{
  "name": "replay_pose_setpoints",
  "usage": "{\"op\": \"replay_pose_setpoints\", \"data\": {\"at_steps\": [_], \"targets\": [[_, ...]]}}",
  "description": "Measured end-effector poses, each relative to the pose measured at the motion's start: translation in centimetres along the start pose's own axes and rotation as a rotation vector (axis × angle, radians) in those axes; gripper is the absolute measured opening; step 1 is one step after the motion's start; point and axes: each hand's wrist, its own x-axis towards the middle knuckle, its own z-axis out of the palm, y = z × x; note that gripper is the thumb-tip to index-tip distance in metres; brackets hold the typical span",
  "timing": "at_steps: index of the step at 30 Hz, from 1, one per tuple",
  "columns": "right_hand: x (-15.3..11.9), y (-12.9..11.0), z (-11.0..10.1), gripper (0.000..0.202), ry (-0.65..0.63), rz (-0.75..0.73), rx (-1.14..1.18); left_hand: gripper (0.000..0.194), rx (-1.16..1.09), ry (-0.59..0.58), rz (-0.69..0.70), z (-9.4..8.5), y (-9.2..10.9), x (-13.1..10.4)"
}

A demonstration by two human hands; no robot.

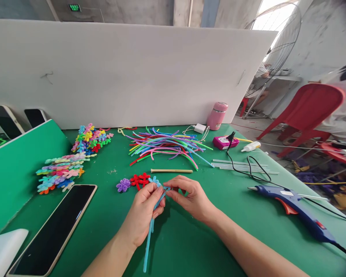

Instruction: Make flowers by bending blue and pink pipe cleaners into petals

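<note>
Between my hands is a light blue pipe cleaner (147, 246), bent into small petal loops at its upper end, with its long tail hanging toward me. My left hand (145, 209) is closed around it just below the loops. Thumb and fingers of my right hand (190, 196) pinch a bent part of the same pipe cleaner from the right. Just beyond my left hand lie red pipe-cleaner flowers (138, 180) and a purple flower (123, 185). A thin wooden stick (172, 171) rests crosswise beyond my fingers.
Loose coloured pipe cleaners (164, 146) lie at the back middle. Finished flowers (60, 169) are piled at left, near a phone (54, 227). A blue glue gun (294, 211), its black cord and clear glue sticks (239, 165) occupy the right. A pink bottle (217, 116) stands by the white partition (132, 77).
</note>
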Motion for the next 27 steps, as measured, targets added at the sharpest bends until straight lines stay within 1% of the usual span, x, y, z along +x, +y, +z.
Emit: {"op": "replay_pose_setpoints", "data": {"at_steps": [4,13,19,23,27], "targets": [[0.03,-0.06,-0.15,0.014,0.003,-0.055,-0.032,0.021,0.031,0.002,0.009,0.14,0.2,-0.08],[-0.01,-0.21,-0.16,0.013,0.011,-0.039,-0.059,0.027,0.175,0.02,0.01,0.14,0.38,-0.23],[-0.04,-0.44,-0.05,0.013,0.019,-0.029,-0.054,0.026,0.278,-0.001,0.087,-0.01,0.29,-0.22],[-0.03,-0.32,0.17,0.013,0.029,0.028,-0.029,0.029,0.409,0.01,0.159,-0.21,0.25,-0.08],[0.01,-0.2,0.26,0.02,0.02,0.182,0.109,0.029,0.421,0.041,0.19,-0.37,0.19,0.02]]}}
